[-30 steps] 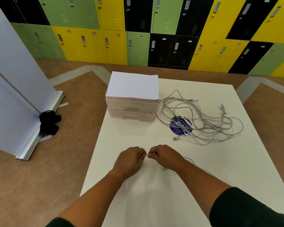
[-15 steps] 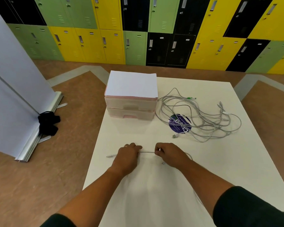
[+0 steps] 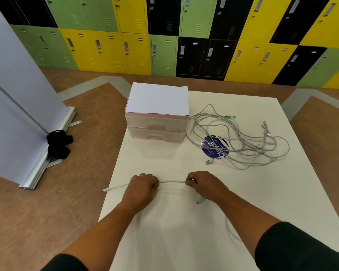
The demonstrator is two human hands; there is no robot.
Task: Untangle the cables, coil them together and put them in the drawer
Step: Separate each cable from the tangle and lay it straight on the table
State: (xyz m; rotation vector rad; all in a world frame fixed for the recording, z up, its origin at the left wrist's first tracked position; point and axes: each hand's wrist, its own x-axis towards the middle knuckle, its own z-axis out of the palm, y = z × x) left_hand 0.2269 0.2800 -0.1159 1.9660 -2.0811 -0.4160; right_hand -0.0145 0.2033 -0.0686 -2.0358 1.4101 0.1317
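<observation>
Nearest the viewer, at the front of a white desk [image 3: 184,241], two bare forearms reach forward. The left hand [image 3: 143,187], fingers curled, grips a thin white cable [image 3: 172,182]. The right hand [image 3: 202,183] pinches the same cable a short way along. Between the hands the cable runs straight, left to right. Whether that stretch touches the desk cannot be told. Past the left hand, its plug end pokes out over the desk's left edge. Past the right hand, it trails back toward the person beside the right forearm. Farther back and to the right, well apart from both hands but nearer the right one, a loose tangle of grey cables [image 3: 241,141] sprawls across a round purple sticker [image 3: 215,147]. Just left of the tangle stands a small two-drawer unit [image 3: 157,130], both drawers closed, fronts facing the person. Beyond the desk lie a brown floor [image 3: 90,153], a white banner stand [image 3: 18,94] at the left, and a wall of green, yellow and black lockers [image 3: 164,36].
</observation>
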